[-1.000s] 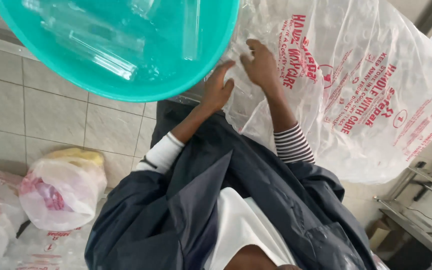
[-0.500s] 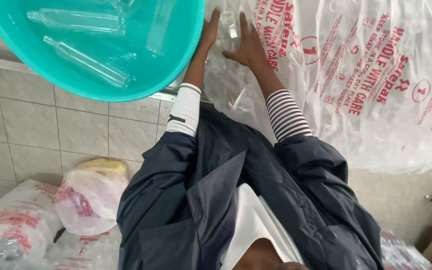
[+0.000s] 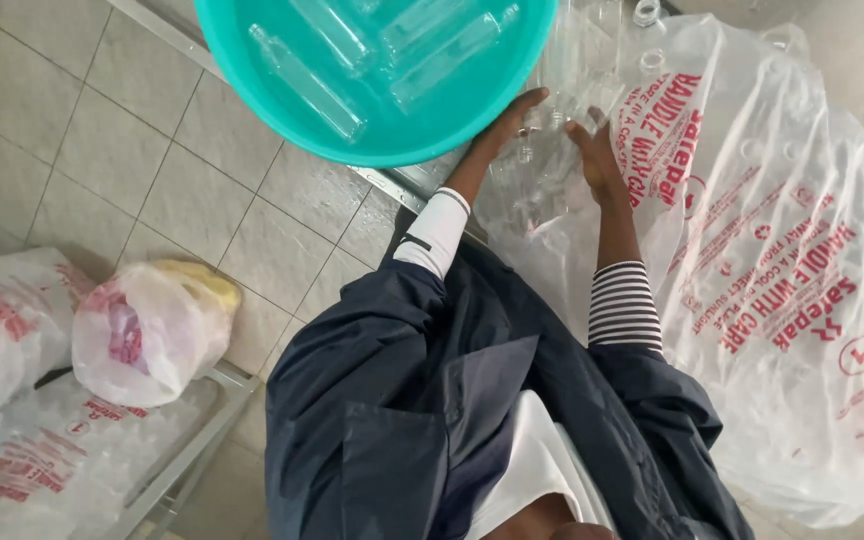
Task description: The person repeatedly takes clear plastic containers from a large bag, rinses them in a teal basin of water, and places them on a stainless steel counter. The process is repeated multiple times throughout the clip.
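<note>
Head view, looking straight down. Both hands are inside the mouth of a big clear plastic bag point(image 3: 772, 280) with red print, which fills the frame from 12 to 4 o'clock.

Left hand point(image 3: 508, 128): at about 12 o'clock, fingers spread and extended, resting among clear glass bottles point(image 3: 552, 120) in the bag opening. Not closed on anything that I can make out; its fingertips sit right under the rim of the basin.

Right hand point(image 3: 597, 150): just beside the left, at 1 o'clock of it, palm down on the same bottles, fingers loosely curved. Whether it actually grips a bottle, can't tell; the glass and plastic blur together there.

Teal round basin point(image 3: 252, 60): top of frame, 11 to 12 o'clock, holding several clear glass bottles point(image 3: 307, 85) lying on their sides. Basin rim overlaps the left fingertips in view.

Sleeves: left white cuff point(image 3: 432, 232), right striped cuff point(image 3: 624, 305), both under a dark navy coat point(image 3: 392, 400).

Rest: tiled floor point(image 3: 102, 170) at 9 to 11 o'clock. A small tied bag point(image 3: 147, 335) with pink and yellow contents at 8 o'clock, on a metal frame point(image 3: 187, 450). More printed clear bags point(image 3: 12, 440) at 7 to 8 o'clock, well apart from the hands.
</note>
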